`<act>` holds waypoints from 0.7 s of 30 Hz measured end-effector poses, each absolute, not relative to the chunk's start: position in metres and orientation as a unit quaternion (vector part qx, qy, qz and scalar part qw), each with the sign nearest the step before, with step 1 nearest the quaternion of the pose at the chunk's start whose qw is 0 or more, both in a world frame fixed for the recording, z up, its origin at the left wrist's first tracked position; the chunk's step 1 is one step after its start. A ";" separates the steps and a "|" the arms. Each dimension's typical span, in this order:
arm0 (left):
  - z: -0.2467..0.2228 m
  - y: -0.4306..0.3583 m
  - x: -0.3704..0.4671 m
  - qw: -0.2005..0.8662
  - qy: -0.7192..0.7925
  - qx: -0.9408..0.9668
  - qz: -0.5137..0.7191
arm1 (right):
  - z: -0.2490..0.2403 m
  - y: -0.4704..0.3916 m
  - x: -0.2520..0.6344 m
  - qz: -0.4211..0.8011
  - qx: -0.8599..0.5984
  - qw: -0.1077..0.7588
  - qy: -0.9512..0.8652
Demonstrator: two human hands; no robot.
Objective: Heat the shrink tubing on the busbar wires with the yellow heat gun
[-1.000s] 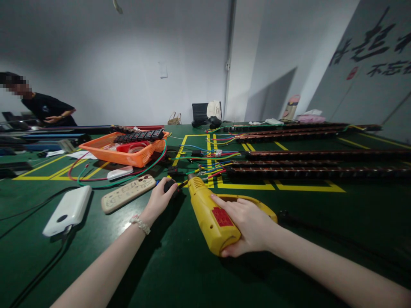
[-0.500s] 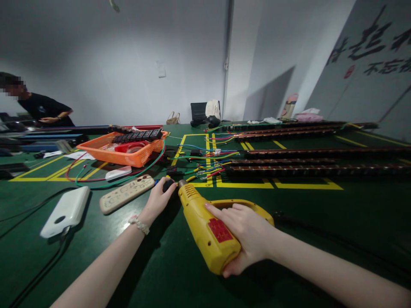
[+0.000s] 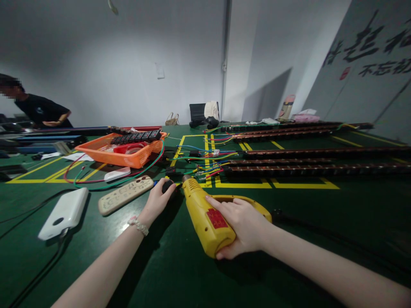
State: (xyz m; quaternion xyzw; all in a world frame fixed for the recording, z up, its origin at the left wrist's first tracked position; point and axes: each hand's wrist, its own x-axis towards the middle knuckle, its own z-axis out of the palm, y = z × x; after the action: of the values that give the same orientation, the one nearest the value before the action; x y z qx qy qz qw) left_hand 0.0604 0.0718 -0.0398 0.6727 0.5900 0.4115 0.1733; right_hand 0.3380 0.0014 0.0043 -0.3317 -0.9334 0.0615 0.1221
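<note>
My right hand [image 3: 242,224] is wrapped round a yellow heat gun [image 3: 202,214] with a red label, its index finger stretched along the body. The metal nozzle points forward over the green table, just right of my left hand [image 3: 159,199]. Closed on a small rounded black object [image 3: 167,185], my left hand rests low by the table; its fingers hide part of it, and I cannot make out its kind. Beyond the nozzle lie coloured wire ends [image 3: 205,169] running from long dark strips [image 3: 308,170].
Left of my hands lie a beige patterned case [image 3: 126,196] and a white power bank [image 3: 66,212] with a cable. An orange basket [image 3: 135,160] holding black sockets stands behind, with red and green wires around it. A person [image 3: 43,109] in black is at far left.
The heat gun has moved slightly away from me, its nozzle shifting right, away from the black object. My left hand has kept its place and hold.
</note>
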 end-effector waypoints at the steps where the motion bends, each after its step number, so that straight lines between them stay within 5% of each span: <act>1: -0.040 0.071 0.061 0.172 0.592 0.672 0.411 | 0.005 0.003 0.338 0.057 -0.340 0.120 -0.931; 21: -0.038 0.071 0.063 0.175 0.591 0.672 0.411 | 0.002 0.000 0.342 0.060 -0.310 0.145 -0.938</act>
State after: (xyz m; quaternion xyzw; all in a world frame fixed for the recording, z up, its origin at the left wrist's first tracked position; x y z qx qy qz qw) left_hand 0.0634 0.0707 -0.0378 0.6718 0.5910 0.4106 0.1753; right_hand 0.3423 0.0000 0.0021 -0.3103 -0.9376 0.0604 0.1448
